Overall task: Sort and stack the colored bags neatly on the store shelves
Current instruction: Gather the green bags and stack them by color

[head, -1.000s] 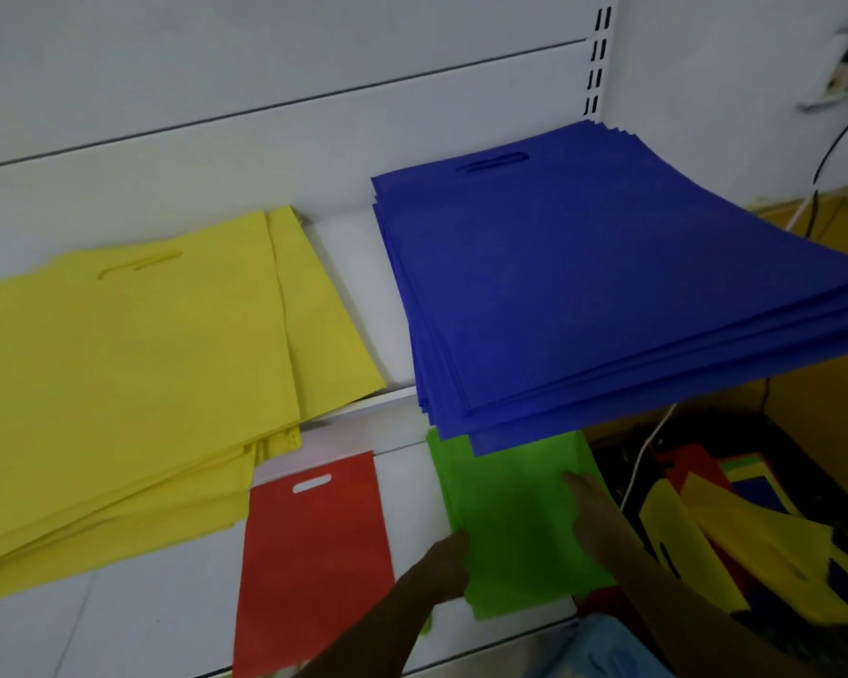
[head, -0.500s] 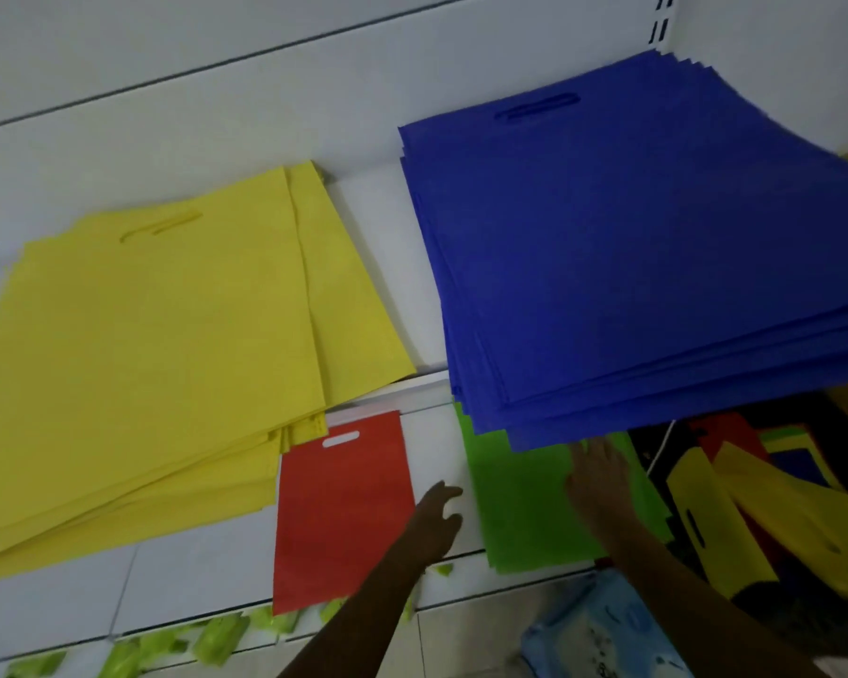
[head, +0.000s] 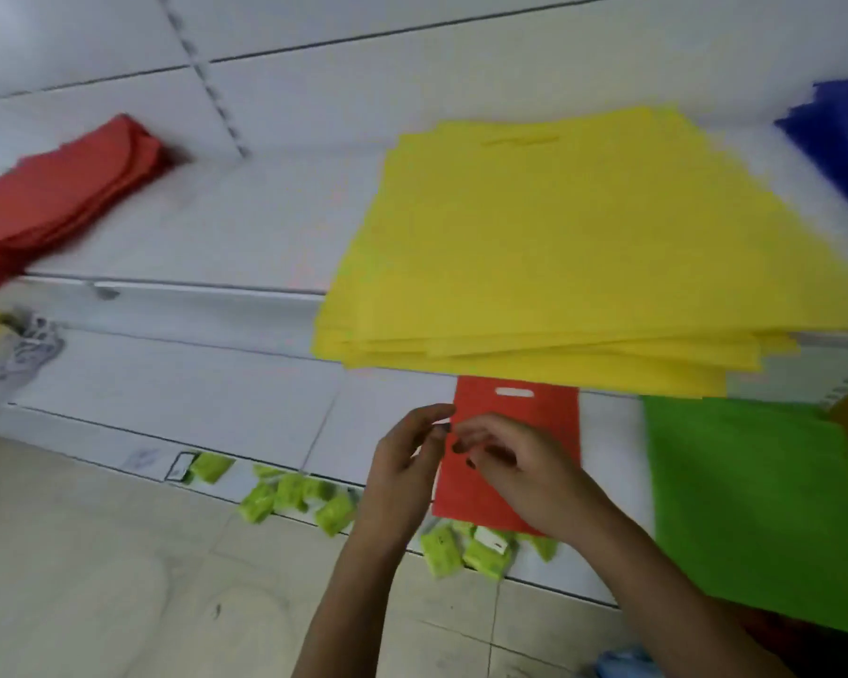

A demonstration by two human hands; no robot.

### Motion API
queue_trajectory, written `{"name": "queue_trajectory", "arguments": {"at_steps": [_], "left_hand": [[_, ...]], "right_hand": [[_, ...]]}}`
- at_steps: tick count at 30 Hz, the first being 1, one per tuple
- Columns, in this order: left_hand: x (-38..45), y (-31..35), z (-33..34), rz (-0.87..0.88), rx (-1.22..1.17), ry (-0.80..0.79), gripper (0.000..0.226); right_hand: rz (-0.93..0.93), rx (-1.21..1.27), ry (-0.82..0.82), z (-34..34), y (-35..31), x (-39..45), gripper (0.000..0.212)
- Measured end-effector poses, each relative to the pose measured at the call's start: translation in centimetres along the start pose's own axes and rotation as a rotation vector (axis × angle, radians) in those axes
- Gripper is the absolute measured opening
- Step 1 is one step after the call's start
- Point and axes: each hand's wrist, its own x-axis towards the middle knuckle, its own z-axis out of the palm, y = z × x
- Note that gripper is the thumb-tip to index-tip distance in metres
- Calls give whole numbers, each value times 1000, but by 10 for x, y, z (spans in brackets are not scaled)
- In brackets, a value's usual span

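- Small red bag: I see it flat on the lower shelf, under the yellow stack, green bag alongside
- Left hand, right hand: loosely curled over its left edge; whether either pinches it I cannot tell

Both hands meet over the small red bag on the lower shelf; the left hand and right hand have curled fingers, perhaps pinching its left edge. A yellow stack overhangs the upper shelf's front edge; a green bag lies rightward.
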Motion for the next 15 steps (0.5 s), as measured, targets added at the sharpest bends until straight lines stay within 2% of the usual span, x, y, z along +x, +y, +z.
{"name": "queue_trajectory", "arguments": {"at_steps": [4,9,12,15], "left_hand": [[-43,17,-116,59,39,104,26],[-86,26,-253,99,28,333,27],[-104,28,-315,110,3,440,28],[-110,24,-359,132,-23,478,28]], "right_hand": [[-108,57,-112,90,-82,18,28],[-185,147,-154,193,-161,39,31],[-214,166,-159,239,-195,54,30],[-253,164,-167,268,-221,72,30]]}}
